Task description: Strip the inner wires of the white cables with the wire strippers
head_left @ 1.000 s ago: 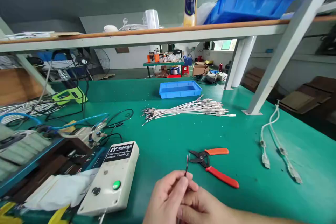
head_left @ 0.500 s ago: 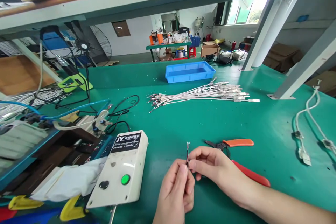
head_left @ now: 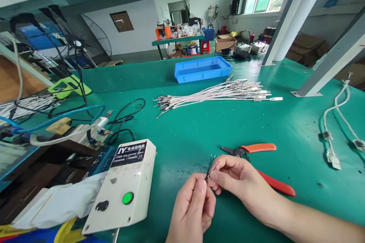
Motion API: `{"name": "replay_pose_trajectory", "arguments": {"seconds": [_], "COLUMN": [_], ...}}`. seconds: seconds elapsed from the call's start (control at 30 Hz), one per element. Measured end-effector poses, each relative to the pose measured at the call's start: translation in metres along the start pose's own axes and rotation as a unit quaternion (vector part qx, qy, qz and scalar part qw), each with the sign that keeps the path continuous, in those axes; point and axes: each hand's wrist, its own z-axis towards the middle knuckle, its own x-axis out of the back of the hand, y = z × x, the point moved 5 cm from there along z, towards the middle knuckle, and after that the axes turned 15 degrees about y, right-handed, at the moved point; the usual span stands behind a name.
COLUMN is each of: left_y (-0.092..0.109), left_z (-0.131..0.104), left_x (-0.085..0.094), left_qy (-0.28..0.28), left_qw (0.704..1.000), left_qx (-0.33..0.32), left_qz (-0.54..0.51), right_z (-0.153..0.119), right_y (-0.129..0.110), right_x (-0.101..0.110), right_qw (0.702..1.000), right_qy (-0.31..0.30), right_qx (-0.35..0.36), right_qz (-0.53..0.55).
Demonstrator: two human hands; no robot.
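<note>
Left hand (head_left: 191, 207) and right hand (head_left: 238, 180) both pinch one wire end (head_left: 211, 164) beside one orange-handled cutter (head_left: 258, 163).

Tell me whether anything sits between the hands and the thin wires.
Nothing visible does. The left hand and right hand both already pinch the thin wires directly; the orange-handled pliers lie behind the right hand, out of the way.

A green mat (head_left: 199, 129) is spread over the bench. A white control box (head_left: 122, 186) with a green button is set at the near left. Orange-handled wire strippers (head_left: 256, 148) are laid nearby. A bundle of white cables (head_left: 216, 94) is laid across the middle, before a blue tray (head_left: 202, 69). Two more white cables (head_left: 336, 121) are placed at the right edge.
</note>
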Motion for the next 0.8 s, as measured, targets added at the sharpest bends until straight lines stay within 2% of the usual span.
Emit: {"name": "replay_pose_trajectory", "arguments": {"seconds": [0.17, 0.4, 0.53, 0.63, 0.8], "left_y": [0.001, 0.005, 0.005, 0.004, 0.011], "left_z": [0.000, -0.003, 0.000, 0.001, -0.003], "left_x": [-0.003, -0.004, -0.002, -0.005, -0.015], "left_qy": [-0.019, -0.031, -0.044, -0.068, -0.079], "left_qw": [1.000, 0.999, 0.999, 0.993, 0.951], "left_qx": [0.011, -0.008, -0.008, -0.025, -0.139], "left_qz": [0.011, 0.016, 0.023, 0.091, 0.264], "right_z": [-0.001, -0.001, -0.001, -0.001, -0.002], "right_y": [-0.002, -0.001, 0.000, -0.001, -0.004], "right_x": [0.002, 0.002, 0.003, 0.007, 0.014], "right_qw": [1.000, 0.999, 1.000, 0.999, 0.972], "right_qy": [0.005, -0.002, 0.007, 0.014, 0.010], "right_qx": [-0.014, -0.032, -0.021, 0.016, 0.066], "right_qz": [0.015, 0.032, 0.012, -0.032, -0.223]}}
